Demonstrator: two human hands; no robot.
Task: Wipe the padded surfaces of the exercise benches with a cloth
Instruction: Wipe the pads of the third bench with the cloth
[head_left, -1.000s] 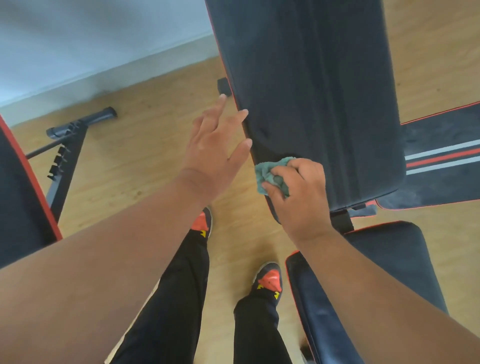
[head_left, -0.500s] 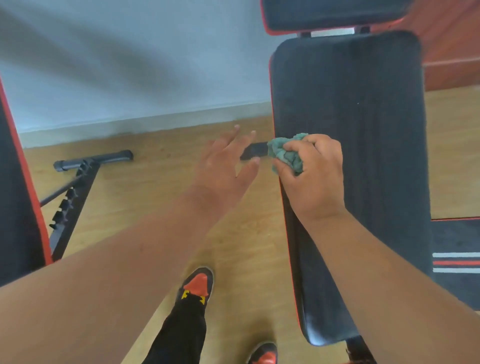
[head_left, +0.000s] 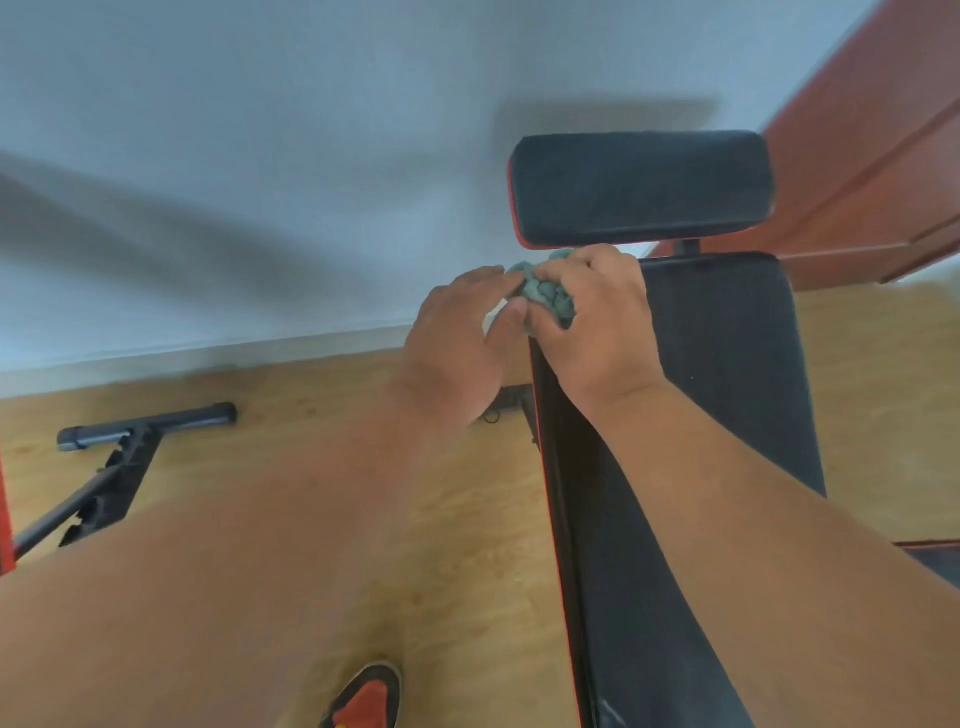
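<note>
— Fingers first: what are they doing?

— Right fingers (head_left: 563, 267) are curled tight round a bunched green cloth (head_left: 545, 299), with the thumb pressed under it. The left hand (head_left: 457, 343) meets it from the other side, thumb and fingertips pinching the cloth's near edge, so both hands grip the same wad.

— And the right hand as a whole?

— The right hand (head_left: 597, 322) sits over the upper left corner of the long back pad (head_left: 727, 374), and the cloth is at that corner, just below the headrest pad (head_left: 639, 187). Whether the cloth actually touches the padding I can't tell; the hands hide it.

— How do the pads lie?

— The back pad is black with a red-piped left edge, running from the bottom of the view up to the headrest, which stands apart from it on a short dark post (head_left: 688, 247).

— Further out?

— Wooden floor (head_left: 311, 467), pale wall (head_left: 260, 156), a reddish-brown cabinet (head_left: 883, 156) at the upper right. A black metal frame (head_left: 119, 457) of another bench lies on the floor at the left, and a red and black shoe (head_left: 366, 699) shows at the bottom edge.
</note>
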